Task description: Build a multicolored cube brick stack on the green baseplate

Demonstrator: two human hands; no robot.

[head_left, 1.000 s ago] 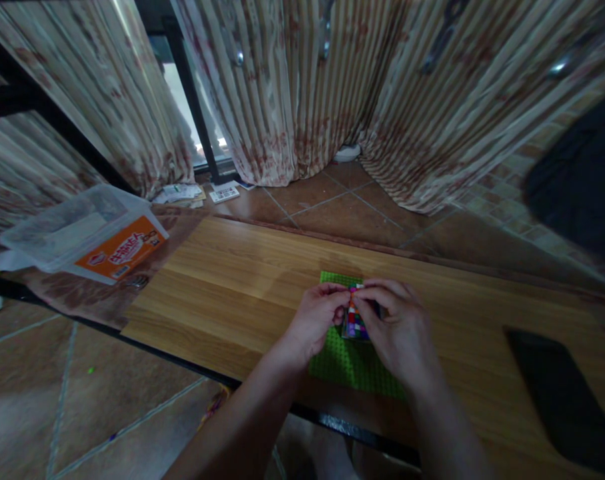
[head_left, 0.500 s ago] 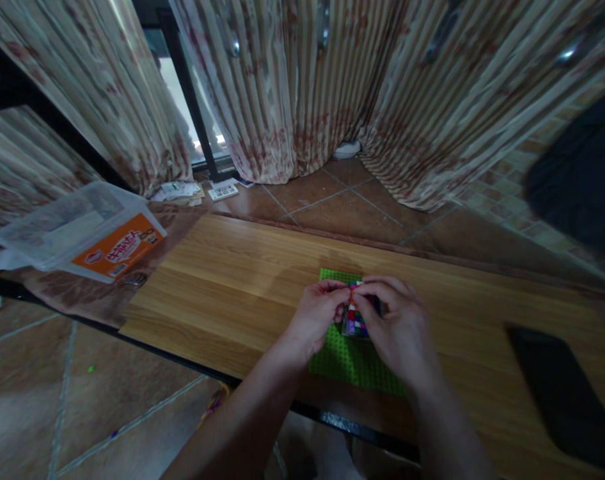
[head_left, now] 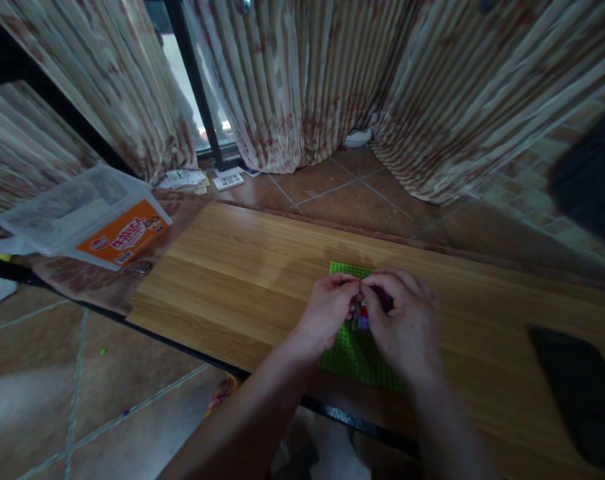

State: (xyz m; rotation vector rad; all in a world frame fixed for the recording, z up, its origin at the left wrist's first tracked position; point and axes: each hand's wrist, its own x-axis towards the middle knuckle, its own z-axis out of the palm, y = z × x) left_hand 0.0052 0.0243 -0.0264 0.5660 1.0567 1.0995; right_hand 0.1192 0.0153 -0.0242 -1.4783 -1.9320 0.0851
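Observation:
A green studded baseplate (head_left: 350, 363) lies on the wooden tabletop under both hands. On it stands a small block of multicoloured toy bricks (head_left: 364, 323), mostly covered by my fingers; purple and red parts show. My left hand (head_left: 330, 310) is closed in a pinch at the left side of the bricks. From the right, my right hand (head_left: 407, 323) pinches too, thumb and forefinger meeting the left fingertips just above the bricks. Whatever sits between the fingertips is too small and hidden to name.
A dark flat object like a phone or tablet (head_left: 577, 393) lies at the table's right. At the left end stands a clear plastic tub (head_left: 82, 207) with an orange label. Papers (head_left: 185, 179) and curtains (head_left: 282, 87) are beyond the table's far side.
The camera view has shifted slightly. My fingertips have come closer together and cover more of the bricks; the small orange-red piece seen between them before is now hidden.

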